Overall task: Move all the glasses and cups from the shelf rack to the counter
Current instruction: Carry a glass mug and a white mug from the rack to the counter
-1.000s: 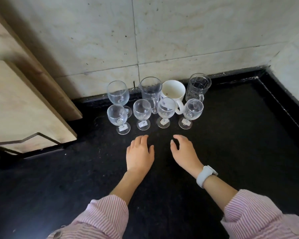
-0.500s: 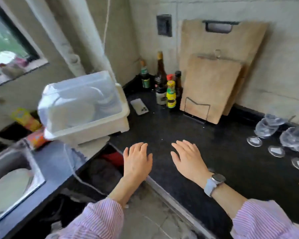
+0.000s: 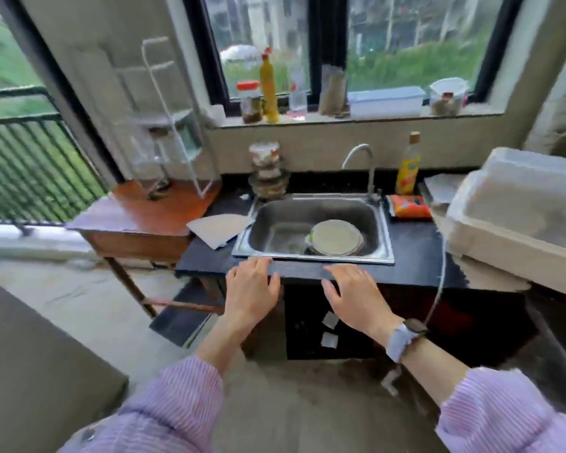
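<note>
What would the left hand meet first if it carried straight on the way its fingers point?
Probably the front edge of the dark counter, then the sink behind it. The left hand is open and empty; depth is unclear.

A single head-worn view looks forward and down over both outstretched hands at the near sink (image 3: 311,253), window (image 3: 340,44) far behind.

A steel sink (image 3: 314,253) holds a round plate (image 3: 336,237) — a curved tap (image 3: 361,165) stands behind it, a yellow bottle (image 3: 407,165) and an orange packet (image 3: 409,206) to its right.
</note>
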The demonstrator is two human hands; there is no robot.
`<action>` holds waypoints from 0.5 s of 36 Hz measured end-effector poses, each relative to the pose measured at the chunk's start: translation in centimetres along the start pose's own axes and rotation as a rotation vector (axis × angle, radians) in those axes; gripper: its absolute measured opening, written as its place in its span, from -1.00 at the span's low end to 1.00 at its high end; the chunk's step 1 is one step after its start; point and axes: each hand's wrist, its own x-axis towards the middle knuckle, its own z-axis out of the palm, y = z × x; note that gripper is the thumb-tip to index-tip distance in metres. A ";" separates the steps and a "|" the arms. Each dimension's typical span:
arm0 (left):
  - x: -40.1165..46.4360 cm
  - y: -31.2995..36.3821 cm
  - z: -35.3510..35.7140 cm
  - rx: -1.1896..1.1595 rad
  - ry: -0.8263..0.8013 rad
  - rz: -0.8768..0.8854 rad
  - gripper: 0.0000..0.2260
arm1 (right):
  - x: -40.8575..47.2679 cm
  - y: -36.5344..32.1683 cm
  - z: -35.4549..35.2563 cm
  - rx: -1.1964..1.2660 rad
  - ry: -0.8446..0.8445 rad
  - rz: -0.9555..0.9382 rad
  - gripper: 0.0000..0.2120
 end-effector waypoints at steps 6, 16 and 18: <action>0.8 -10.6 -4.7 -0.002 0.124 -0.225 -0.67 | 7.7 -9.5 4.6 0.032 -0.049 -0.255 -0.65; 9.2 -24.8 -8.3 0.000 0.219 -0.396 -0.70 | 23.2 -19.6 12.0 0.101 -0.106 -0.405 -0.66; 12.4 -27.0 -8.9 0.012 0.225 -0.390 -0.71 | 26.9 -21.0 12.9 0.110 -0.115 -0.416 -0.66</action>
